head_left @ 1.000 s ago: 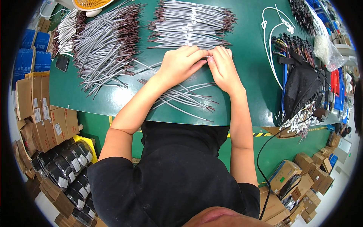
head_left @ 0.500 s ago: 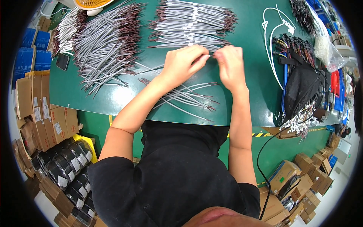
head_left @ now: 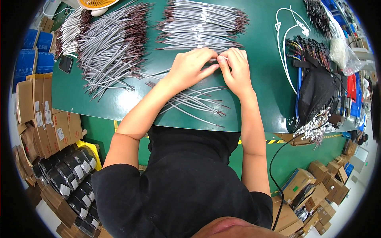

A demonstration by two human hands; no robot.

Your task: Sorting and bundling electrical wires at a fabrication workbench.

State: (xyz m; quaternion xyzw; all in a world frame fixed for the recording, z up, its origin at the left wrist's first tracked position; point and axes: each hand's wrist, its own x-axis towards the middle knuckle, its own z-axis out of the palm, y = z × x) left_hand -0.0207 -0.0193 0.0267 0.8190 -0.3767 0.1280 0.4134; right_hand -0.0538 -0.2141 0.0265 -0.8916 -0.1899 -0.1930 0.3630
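Observation:
Both my hands are held close together over the green table (head_left: 262,91), just below a row of labelled grey cables (head_left: 206,27). My left hand (head_left: 192,67) is closed in a pinch on a grey cable (head_left: 213,59), of which only a short light piece shows between the fingers. My right hand (head_left: 237,69) pinches the same cable with thumb and forefinger; its ends are hidden. Under my left wrist lies a small loose group of grey cables (head_left: 190,104) with dark brown ends. White labels wrap the middles of the cables in the row.
A large heap of grey cables (head_left: 109,49) lies at the left, beside white cables (head_left: 71,33) and a phone (head_left: 65,64). An orange fan (head_left: 95,4) stands at the far left. At the right are a white cord (head_left: 283,51) and a black mesh bag (head_left: 321,91) with wires.
My right hand has moved slightly left and turned inward, so its fingertips now meet those of my left hand. The left hand has barely moved.

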